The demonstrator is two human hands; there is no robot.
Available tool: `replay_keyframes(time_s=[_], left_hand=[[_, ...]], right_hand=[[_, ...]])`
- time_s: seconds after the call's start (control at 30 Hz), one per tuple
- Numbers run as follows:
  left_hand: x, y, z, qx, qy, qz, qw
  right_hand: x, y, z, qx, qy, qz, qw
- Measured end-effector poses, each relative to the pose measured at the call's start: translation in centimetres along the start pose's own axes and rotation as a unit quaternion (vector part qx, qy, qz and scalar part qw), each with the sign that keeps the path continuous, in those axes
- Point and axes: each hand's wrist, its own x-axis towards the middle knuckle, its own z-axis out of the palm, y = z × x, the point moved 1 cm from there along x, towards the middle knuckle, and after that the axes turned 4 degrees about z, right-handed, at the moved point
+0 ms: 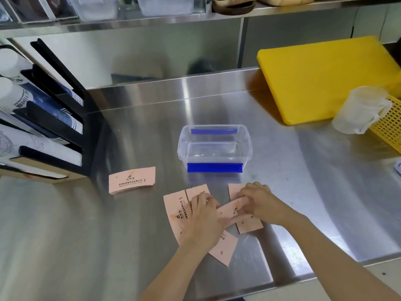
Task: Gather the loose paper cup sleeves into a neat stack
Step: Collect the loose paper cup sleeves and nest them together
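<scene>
Several pink paper cup sleeves (pixel 174 210) lie loose and overlapping on the steel counter near its front edge. My left hand (pixel 204 222) rests flat on the left ones, covering their middle. My right hand (pixel 258 203) pinches one sleeve (pixel 231 210) that lies slanted between both hands. Another sleeve (pixel 249 227) sticks out under my right hand, and one more (pixel 224 248) shows below my left hand. A small neat stack of sleeves (pixel 132 180) sits apart to the left.
A clear plastic box (pixel 214 146) with blue clips stands just behind the sleeves. A black cup dispenser rack (pixel 50 118) fills the left side. At the right are a yellow cutting board (pixel 325 79), a translucent measuring jug (pixel 362 109) and a yellow basket (pixel 390 129).
</scene>
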Motion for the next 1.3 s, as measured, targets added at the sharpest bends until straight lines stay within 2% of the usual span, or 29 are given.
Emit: replay_keyframes(time_s=[0.1, 0.2, 0.27, 0.33, 0.4, 0.43, 0.5, 0.6, 0.7, 0.8, 0.9, 1.07, 1.2, 1.3], left_hand=[[0.2, -0.1, -2.5, -0.051, 0.042, -0.003, 0.998], [0.6, -0.9, -4.4, -0.092, 0.065, 0.005, 0.994], [0.9, -1.8, -5.3, -0.113, 0.066, -0.007, 0.991], [1.2, -3.0, -6.4, -0.105, 0.079, -0.032, 0.991], [1.3, -4.4, -7.4, -0.102, 0.095, -0.063, 0.988], [1.3, -5.1, -7.7, -0.099, 0.1, -0.073, 0.987], [1.3, -6.2, -8.1, -0.096, 0.099, -0.087, 0.987], [1.4, -7.0, -8.2, -0.089, 0.093, -0.09, 0.988], [1.4, -7.5, -7.9, -0.083, 0.09, -0.091, 0.988], [1.4, -7.6, -7.7, -0.089, 0.091, -0.087, 0.988], [1.5, -7.9, -7.7, -0.094, 0.088, -0.086, 0.988], [1.8, -8.4, -8.0, -0.118, 0.084, -0.093, 0.985], [2.0, -8.8, -8.2, -0.134, 0.087, -0.1, 0.982], [2.1, -9.1, -8.3, -0.152, 0.071, -0.099, 0.981]], right_hand=[[-0.1, -1.0, -1.0, 0.151, 0.012, 0.006, 0.989], [-0.2, -2.5, -1.3, 0.198, 0.047, -0.014, 0.979], [0.0, -3.5, -1.0, 0.223, 0.112, -0.014, 0.968], [0.2, -4.1, -0.1, 0.259, 0.204, 0.027, 0.944], [0.1, -4.6, 0.7, 0.238, 0.239, 0.066, 0.939], [0.1, -4.7, 1.1, 0.197, 0.215, 0.074, 0.954], [-0.3, -5.2, 2.1, 0.081, 0.098, 0.055, 0.99], [-1.1, -6.6, 3.5, -0.066, -0.036, 0.018, 0.997], [-1.1, -7.3, 4.5, -0.172, -0.058, 0.009, 0.983], [-0.9, -7.5, 4.7, -0.189, -0.066, 0.018, 0.98], [-0.4, -7.5, 4.5, -0.157, -0.085, 0.04, 0.983], [-0.1, -7.3, 2.6, 0.041, -0.138, 0.055, 0.988], [0.3, -7.5, 0.0, 0.102, -0.082, 0.004, 0.991], [0.6, -8.1, -1.5, 0.242, -0.018, -0.009, 0.97]])
